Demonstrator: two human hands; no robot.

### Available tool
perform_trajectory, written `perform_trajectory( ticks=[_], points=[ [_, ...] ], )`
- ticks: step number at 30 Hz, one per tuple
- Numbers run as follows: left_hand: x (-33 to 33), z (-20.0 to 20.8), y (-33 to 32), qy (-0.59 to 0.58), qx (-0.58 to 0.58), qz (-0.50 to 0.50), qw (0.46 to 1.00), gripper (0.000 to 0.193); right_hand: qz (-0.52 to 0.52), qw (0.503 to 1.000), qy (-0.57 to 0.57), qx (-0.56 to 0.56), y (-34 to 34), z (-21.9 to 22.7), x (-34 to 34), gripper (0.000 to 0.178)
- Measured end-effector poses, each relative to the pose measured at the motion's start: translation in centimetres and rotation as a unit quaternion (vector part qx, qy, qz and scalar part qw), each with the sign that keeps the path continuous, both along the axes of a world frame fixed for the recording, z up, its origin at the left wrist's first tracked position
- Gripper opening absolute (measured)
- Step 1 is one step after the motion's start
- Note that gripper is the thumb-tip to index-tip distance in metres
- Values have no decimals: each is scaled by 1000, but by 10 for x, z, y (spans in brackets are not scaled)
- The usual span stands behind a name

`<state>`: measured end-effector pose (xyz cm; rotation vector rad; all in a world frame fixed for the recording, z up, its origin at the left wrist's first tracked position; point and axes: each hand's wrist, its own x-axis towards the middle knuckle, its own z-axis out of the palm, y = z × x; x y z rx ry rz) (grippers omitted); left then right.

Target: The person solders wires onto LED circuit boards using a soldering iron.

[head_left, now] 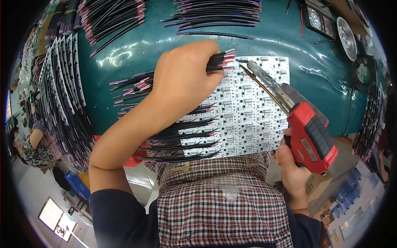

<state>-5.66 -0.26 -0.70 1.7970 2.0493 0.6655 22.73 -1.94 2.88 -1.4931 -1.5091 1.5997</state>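
Fingers [206, 62] of left hand [186, 78] pinch wire bundle [221, 60], ends just past fingertips over white circuit panel [252, 111] so soldering gun [306, 132], gripped in right hand [291, 167], reaches them.

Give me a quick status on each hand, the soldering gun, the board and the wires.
Left hand: closed on a bundle of black-and-red wires, held over the board.
Right hand: closed around the red soldering gun.
Soldering gun tip: at the held wire ends; contact unclear.
White circuit panel: flat on the green table.
Soldered wires: in rows along the panel's left side.
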Motion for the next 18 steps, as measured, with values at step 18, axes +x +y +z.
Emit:
perform_trajectory(
  ticks=[18],
  points=[
    [-1,-3,-4,2,38,-19,999,20,51,997,-51,33,0,-14,-4,19]
  ],
)
